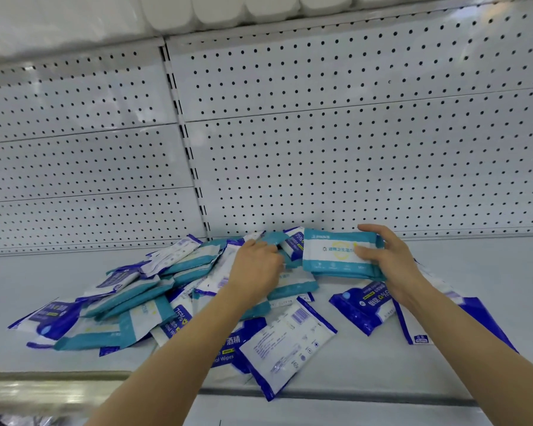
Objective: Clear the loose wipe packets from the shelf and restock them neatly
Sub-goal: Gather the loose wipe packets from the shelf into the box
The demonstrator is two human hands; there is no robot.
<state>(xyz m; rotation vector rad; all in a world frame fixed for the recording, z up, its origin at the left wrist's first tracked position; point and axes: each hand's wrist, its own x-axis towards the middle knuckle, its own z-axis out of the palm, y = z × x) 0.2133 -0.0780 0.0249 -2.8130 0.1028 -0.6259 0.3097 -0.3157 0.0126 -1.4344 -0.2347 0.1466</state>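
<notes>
Resting between right fingers (pixel 370 252): teal packet (pixel 336 253)

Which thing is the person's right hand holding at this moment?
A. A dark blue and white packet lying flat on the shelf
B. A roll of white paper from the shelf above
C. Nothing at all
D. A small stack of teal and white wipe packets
D: the right hand has its thumb and fingers curled round a stack of teal and white wipe packets, raised above the loose pile on the shelf.
</notes>
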